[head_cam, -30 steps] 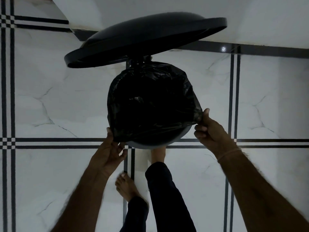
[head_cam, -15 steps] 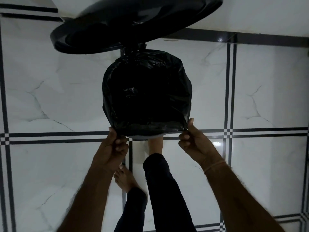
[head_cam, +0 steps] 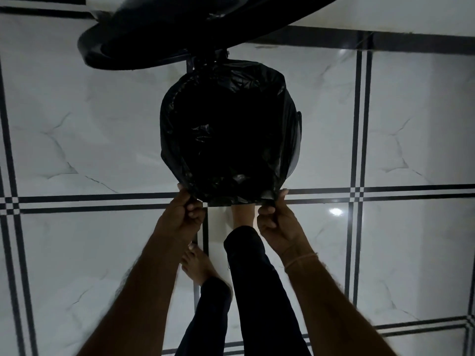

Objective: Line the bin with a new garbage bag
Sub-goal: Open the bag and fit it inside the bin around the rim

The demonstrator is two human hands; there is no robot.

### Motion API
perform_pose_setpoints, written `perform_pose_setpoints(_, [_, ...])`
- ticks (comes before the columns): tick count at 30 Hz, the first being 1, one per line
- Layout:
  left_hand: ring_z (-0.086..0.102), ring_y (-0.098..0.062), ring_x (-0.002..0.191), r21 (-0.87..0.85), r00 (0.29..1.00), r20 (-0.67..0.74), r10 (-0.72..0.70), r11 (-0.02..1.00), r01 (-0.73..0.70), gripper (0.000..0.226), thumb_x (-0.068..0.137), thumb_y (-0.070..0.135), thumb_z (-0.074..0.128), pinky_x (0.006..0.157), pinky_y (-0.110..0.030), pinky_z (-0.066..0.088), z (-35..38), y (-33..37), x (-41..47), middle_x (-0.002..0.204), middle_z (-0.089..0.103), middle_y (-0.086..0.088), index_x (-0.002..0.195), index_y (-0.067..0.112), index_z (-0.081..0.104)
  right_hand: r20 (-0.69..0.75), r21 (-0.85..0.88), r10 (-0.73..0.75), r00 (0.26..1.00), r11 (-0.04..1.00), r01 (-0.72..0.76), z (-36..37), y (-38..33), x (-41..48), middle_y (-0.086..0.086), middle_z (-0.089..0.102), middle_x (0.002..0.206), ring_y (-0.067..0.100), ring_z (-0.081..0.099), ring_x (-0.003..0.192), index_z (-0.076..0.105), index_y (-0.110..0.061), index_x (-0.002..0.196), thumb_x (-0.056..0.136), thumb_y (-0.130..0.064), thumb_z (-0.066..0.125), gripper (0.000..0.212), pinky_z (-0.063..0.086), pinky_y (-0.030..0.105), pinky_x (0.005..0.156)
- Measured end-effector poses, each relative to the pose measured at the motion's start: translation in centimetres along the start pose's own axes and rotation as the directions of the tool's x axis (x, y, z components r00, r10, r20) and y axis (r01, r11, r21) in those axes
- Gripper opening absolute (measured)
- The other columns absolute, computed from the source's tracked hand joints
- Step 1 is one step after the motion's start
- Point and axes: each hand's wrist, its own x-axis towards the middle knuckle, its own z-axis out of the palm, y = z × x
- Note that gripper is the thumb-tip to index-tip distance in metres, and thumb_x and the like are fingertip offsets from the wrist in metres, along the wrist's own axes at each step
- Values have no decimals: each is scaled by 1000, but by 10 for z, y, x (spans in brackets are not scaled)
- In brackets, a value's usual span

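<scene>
Both hands pinch the near hem of the black garbage bag (head_cam: 228,129): left hand (head_cam: 183,214) fingers curled on its left corner, right hand (head_cam: 276,222) on its right. The bag drapes the bin (head_cam: 297,140) rim just beyond the fingertips; the lid (head_cam: 180,29) stands open, seemingly hinged behind.

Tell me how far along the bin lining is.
Done: the lid stands open and the black bag already sits inside the bin, folded over the far and side rim. In hand: left hand and right hand pinch the near edge. Left: pull that edge down over the rim, then shut the lid.
</scene>
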Motion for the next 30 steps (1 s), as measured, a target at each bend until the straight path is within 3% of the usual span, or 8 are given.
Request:
perform_pose_setpoints(2, [41, -2, 36, 31, 1000, 4, -6, 999, 6, 30, 109, 13, 39, 35, -11, 31, 4, 2, 4, 56, 56, 9, 83, 17, 53, 6, 61, -37, 999, 997, 36, 0, -8, 5, -9, 69, 67, 0, 54, 42, 81, -18, 71, 87, -44, 50, 44, 28, 7, 36])
perform_pose_setpoints(6, [41, -3, 35, 84, 999, -19, -29, 996, 30, 29, 104, 4, 41, 35, -11, 31, 9, 8, 9, 53, 52, 9, 81, 16, 53, -2, 108, -140, 990, 984, 140, 3, -32, 14, -2, 69, 77, 2, 57, 50, 68, -10, 95, 99, -35, 51, 30, 48, 13, 46])
perform_pose_setpoints(9, [43, -3, 36, 107, 998, -69, 9, 994, -1, 30, 104, 5, 43, 37, -11, 32, 12, 9, 8, 51, 52, 8, 80, 17, 55, 13, 44, -218, 976, 975, 217, 10, -57, 15, 0, 70, 85, 6, 60, 61, 77, -13, 92, 107, -34, 46, 40, 54, 17, 58])
perform_pose_setpoints(14, [47, -3, 49, -6, 997, 54, 62, 998, -62, 43, 98, 59, 49, 42, -15, 38, 9, 13, 2, 69, 61, 9, 91, 20, 66, -44, -112, -242, 969, 965, 236, 19, -87, 17, 3, 70, 97, 9, 64, 80, 77, -13, 94, 104, -29, 55, 29, 58, 18, 72])
perform_pose_setpoints(19, [47, -2, 47, 23, 993, 88, 83, 996, -86, 46, 100, 53, 48, 41, -11, 37, 10, 22, 4, 85, 61, 9, 90, 24, 82, -148, -162, -170, 974, 976, 146, 37, -100, 25, 11, 76, 102, 21, 74, 94, 71, -4, 105, 100, -25, 61, 23, 62, 33, 87])
perform_pose_setpoints(24, [49, -1, 45, 77, 985, -88, 145, 987, -138, 25, 102, 37, 56, 39, -11, 36, 16, 26, 6, 65, 58, 9, 85, 21, 65, -280, -206, -156, 947, 973, 100, 52, -97, 41, 9, 76, 64, 18, 75, 54, 66, -3, 89, 104, -12, 54, 21, 64, 28, 57])
perform_pose_setpoints(27, [50, -7, 50, 381, 862, -333, 382, 891, -247, 27, 104, 19, 57, 39, -17, 41, 22, 24, 14, 66, 58, 3, 77, 20, 61, -291, -244, -206, 934, 960, 135, 49, -91, 44, 9, 76, 64, 18, 76, 55, 66, -3, 91, 106, -12, 52, 22, 62, 27, 54])
perform_pose_setpoints(30, [49, -13, 52, 546, 722, -402, 563, 780, -305, 27, 99, 15, 62, 40, -19, 38, 27, 17, 21, 66, 58, -2, 73, 20, 62, -192, -196, -219, 957, 964, 181, 38, -91, 37, 16, 80, 94, 26, 80, 87, 70, -5, 94, 102, -42, 55, 40, 63, 40, 87])
